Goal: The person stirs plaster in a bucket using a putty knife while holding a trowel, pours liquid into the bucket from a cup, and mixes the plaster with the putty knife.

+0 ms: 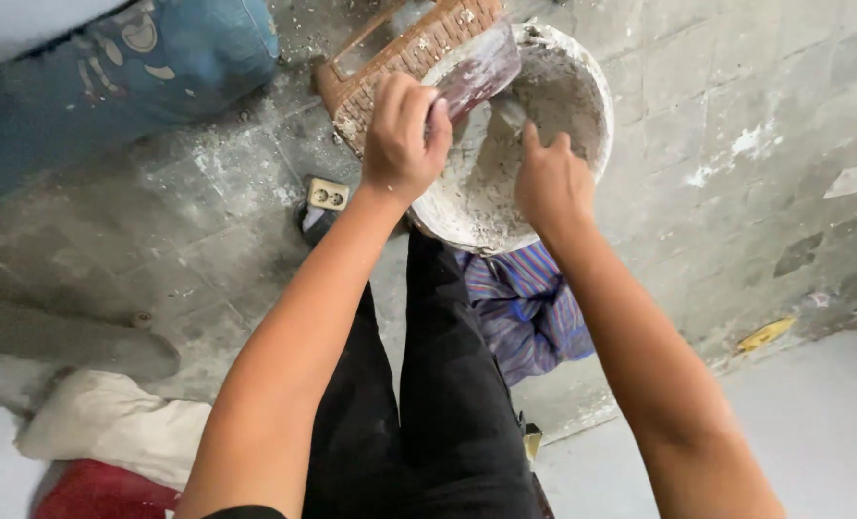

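Note:
A round white bucket (582,77), crusted with pale plaster, stands on the floor in front of my knees. My left hand (404,135) is closed around the handle of a flat wide-bladed tool (481,67) whose smeared blade lies tilted over the bucket's near rim. My right hand (549,183) reaches into the bucket and grips a second tool (510,113), a narrow blade mostly hidden by my fingers. Pale grey plaster coats the bucket's inside wall.
A brown woven stool (400,53) stands behind the bucket. A white wall socket plate (328,195) lies on the dusty tiled floor. Striped purple cloth (525,298) sits under my legs. A blue bag (111,67), white cloth (111,423) and a yellow scrap (765,333) lie around.

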